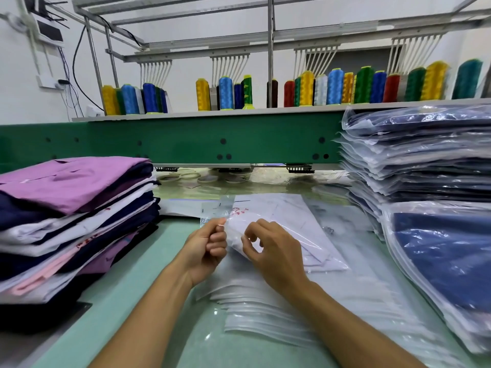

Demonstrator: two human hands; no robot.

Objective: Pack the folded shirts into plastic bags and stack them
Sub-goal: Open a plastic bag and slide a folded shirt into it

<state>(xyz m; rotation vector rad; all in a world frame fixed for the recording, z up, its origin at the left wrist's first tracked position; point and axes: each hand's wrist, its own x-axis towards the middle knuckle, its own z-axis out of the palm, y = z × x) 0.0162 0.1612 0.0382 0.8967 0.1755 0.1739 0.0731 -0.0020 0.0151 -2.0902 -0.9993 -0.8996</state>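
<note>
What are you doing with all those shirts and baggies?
A person is packing shirts. The left hand and the right hand both pinch the near end of a plastic bag that has a white shirt inside. Unpacked folded shirts sit piled on the left, bagged shirts are stacked on the right, and empty bags lie under the hands.

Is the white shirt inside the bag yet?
Inside. The clear bag covers the white shirt; left hand and right hand pinch its end.
</note>
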